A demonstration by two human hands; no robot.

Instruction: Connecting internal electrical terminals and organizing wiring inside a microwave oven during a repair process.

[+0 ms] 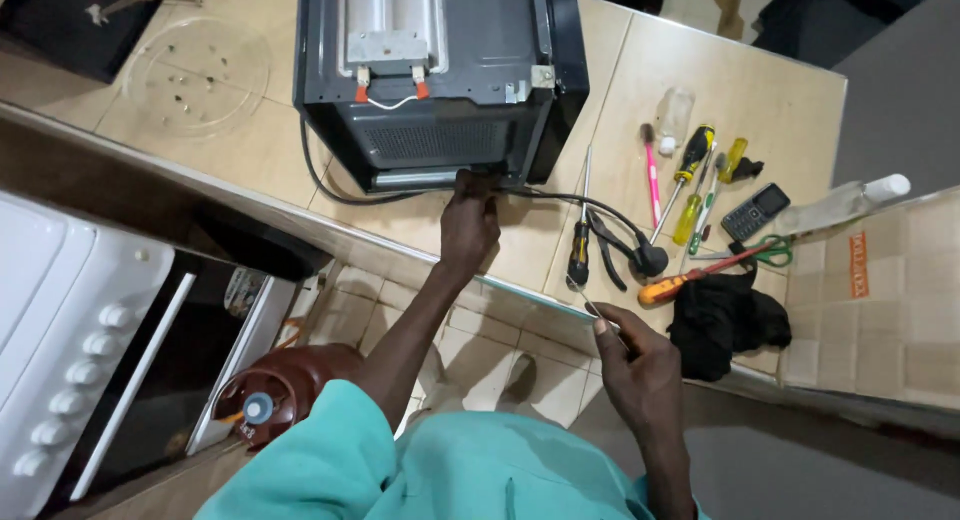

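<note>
Right hand (640,365) nearest, below counter edge, fingers pinched round thin metal rod (597,312). Left hand (468,223) reaches up to counter, fingertips clamped on black cable (560,197) at lower rear corner of opened microwave (440,75). Screwdrivers, pliers (612,248), phone (755,212) lie right of it. Glass turntable (200,77) far left.

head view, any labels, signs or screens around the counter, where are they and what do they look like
Sticker: orange upright rectangle on the tiled wall at far right.
Mobile phone: dark, small grey screen and keypad, lying among the tools on the counter.
Label: pale patch on the oven door, lower left; too blurred to tell more.
</note>
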